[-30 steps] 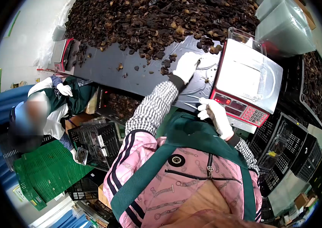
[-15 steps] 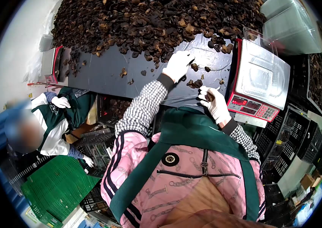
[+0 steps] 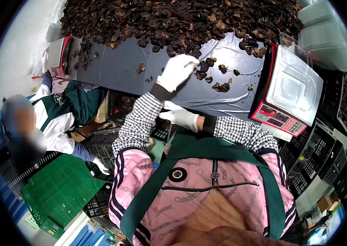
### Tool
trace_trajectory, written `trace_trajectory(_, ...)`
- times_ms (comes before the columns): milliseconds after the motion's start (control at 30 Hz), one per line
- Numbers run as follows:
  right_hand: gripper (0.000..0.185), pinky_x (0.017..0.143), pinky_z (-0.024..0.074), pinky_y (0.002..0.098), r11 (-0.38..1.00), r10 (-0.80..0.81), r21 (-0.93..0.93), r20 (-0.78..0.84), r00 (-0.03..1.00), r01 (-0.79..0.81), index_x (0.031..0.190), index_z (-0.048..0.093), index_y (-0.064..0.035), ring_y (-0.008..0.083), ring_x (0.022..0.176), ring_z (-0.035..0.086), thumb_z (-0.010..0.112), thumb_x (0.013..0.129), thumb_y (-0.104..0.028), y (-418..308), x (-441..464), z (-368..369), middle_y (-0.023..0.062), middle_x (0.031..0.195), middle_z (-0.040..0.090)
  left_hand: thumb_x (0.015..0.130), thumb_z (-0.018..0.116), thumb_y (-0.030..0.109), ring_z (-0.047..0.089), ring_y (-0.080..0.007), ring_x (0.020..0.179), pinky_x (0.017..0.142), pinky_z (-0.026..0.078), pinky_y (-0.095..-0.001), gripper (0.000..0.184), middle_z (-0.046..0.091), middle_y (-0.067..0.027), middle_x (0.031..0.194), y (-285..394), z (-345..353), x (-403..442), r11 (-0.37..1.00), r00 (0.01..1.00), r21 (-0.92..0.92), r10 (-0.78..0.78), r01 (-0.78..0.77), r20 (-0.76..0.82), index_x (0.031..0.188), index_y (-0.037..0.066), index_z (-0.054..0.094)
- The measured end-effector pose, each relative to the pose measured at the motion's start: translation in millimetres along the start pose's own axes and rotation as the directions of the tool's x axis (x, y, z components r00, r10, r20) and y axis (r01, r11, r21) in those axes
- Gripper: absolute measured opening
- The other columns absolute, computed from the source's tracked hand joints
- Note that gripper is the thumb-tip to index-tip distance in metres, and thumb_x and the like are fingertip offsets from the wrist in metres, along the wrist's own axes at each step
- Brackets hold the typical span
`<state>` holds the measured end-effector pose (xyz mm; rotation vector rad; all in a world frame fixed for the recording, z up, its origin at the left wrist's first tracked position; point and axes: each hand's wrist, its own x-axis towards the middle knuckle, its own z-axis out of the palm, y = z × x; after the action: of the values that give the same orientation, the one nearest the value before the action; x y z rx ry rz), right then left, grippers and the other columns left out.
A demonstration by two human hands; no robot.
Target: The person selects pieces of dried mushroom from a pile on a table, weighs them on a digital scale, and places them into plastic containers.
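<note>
Gloved in white, my left hand (image 3: 177, 71) is over the dark table (image 3: 118, 67) at the lower edge of a large heap of dark brown, ear-shaped fungus-like pieces (image 3: 165, 24). Its fingers are curled together, and whatever they hold is hidden. My right hand (image 3: 181, 116), also white-gloved, points left at the table's front edge, just below the left wrist. Its fingers are slightly apart, with nothing visible between them. Several loose pieces (image 3: 222, 69) lie right of my left hand. A red-framed scale (image 3: 269, 117) at the right carries a clear plastic tray (image 3: 293, 86).
Stacked clear trays (image 3: 325, 37) stand at the upper right, above black crates (image 3: 304, 164). A co-worker (image 3: 60, 117) sits at the left beside a green crate (image 3: 60, 188). Another scale (image 3: 61, 57) is at the table's left end.
My left hand has moved left along the heap. My right hand has swung left from near the scale, and the dark piece in its fingers is no longer visible. More loose pieces lie on the table.
</note>
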<state>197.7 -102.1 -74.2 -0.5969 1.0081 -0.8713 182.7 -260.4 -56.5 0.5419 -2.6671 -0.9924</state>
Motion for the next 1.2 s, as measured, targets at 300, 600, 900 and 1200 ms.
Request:
trace_trajectory(300,0.05,0.076,0.0586,0.0409,0.612,0.205,0.791,-0.152,0.967,-0.005,0.117,0.058,-0.0064,0.0262,0.089,0.069,0.049,0.101,-0.053,39,-92,-124,0.0093,0.1,0.067,0.091,0.062,0.01,0.066,-0.0287,0.088,0.08,0.054,-0.0368,0.014,0.066,-0.0119,0.097,43,80,-59,0.972,0.981,-0.169,-0.178,0.162,-0.083,0.103,0.005,0.067)
trace_trajectory(600,0.02,0.056,0.0411,0.0219,0.816,0.044,0.537,-0.429,0.902,0.215,0.106,0.068,-0.0035,0.0078,0.064,0.051,0.057,0.092,-0.011,13,-135,-126,0.0008,0.077,0.058,0.077,0.068,0.008,0.051,-0.0365,0.122,0.1,0.047,-0.0434,0.055,0.051,-0.0198,0.14,41,53,15,0.943,0.984,0.295,0.116,-0.152,0.136,0.131,0.013,0.06)
trace_trajectory(900,0.039,0.077,0.0534,0.037,0.518,-0.674,-0.842,-0.509,0.536,-0.148,0.126,0.059,-0.0115,0.0329,0.089,0.064,0.067,0.089,-0.016,17,-112,-149,0.0124,0.107,0.06,0.083,0.064,0.01,0.059,-0.0314,0.103,0.09,0.05,-0.04,0.028,0.064,-0.0117,0.114,-10,71,27,0.972,0.979,0.13,0.188,-0.197,0.083,0.111,0.009,0.069)
trace_trajectory(1200,0.02,0.081,0.0536,0.0375,0.794,-0.564,-0.601,-0.673,0.479,0.091,0.108,0.063,-0.0031,0.033,0.091,0.066,0.064,0.089,-0.009,34,-114,-154,0.0155,0.101,0.064,0.083,0.07,0.018,0.059,-0.0297,0.105,0.09,0.05,-0.0385,0.018,0.064,-0.0103,0.1,44,94,42,0.943,0.97,0.259,0.167,-0.209,0.175,0.098,0.009,0.068)
